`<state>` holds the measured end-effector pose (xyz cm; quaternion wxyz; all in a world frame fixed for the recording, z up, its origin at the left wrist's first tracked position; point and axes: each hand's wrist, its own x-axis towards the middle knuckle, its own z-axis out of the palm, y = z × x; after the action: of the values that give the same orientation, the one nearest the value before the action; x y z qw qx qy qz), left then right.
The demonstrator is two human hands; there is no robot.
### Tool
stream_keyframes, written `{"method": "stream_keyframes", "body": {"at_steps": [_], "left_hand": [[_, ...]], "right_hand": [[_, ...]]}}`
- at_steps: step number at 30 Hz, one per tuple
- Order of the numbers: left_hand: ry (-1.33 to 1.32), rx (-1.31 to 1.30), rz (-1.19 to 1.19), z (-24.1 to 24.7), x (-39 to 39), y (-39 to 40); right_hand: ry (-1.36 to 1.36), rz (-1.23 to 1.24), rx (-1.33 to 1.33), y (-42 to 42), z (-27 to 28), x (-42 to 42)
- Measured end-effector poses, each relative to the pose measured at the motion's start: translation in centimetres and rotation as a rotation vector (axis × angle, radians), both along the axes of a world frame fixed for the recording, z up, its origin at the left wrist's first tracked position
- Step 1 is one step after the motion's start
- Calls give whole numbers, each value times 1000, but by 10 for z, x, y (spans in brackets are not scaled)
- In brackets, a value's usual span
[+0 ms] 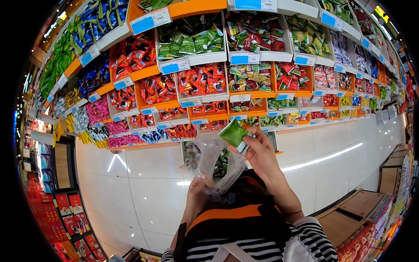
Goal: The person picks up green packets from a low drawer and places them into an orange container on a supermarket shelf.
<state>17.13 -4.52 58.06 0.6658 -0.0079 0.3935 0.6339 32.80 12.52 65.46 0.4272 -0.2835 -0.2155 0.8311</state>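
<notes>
My right hand (pixel 260 149) grips a small green snack packet (pixel 233 133) between thumb and fingers, just above the mouth of a clear plastic bag (pixel 209 147). The rim of that bag is pinched in my left hand (pixel 198 188), low on its left side. Inside the bag, dark green packets (pixel 221 163) show through the opening; how many cannot be made out. Beyond the hands rises a tiered candy display, where the nearest low bins hold green packets (pixel 273 120) and red packets (pixel 214 125).
Orange and white bins of wrapped sweets (pixel 201 80) fill the stepped shelves ahead, with blue price tags (pixel 175 67) along their edges. Pale floor tiles (pixel 154 193) lie below. Red boxes (pixel 72 209) stand at the left, and brown cartons (pixel 340 224) at the lower right.
</notes>
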Motion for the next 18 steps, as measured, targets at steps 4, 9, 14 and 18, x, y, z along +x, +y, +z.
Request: {"method": "stream_keyframes", "body": {"at_steps": [4, 9, 14, 18], "left_hand": [[-12, 56, -13, -2, 1, 0], [21, 27, -25, 2, 2, 2], [-4, 28, -28, -6, 0, -1], [-26, 15, -30, -10, -1, -3]], "right_hand": [[1, -55, 13, -2, -1, 0], [-10, -105, 87, -6, 0, 0], [15, -106, 114, -7, 4, 2], [-3, -124, 155, -5, -4, 4]]}}
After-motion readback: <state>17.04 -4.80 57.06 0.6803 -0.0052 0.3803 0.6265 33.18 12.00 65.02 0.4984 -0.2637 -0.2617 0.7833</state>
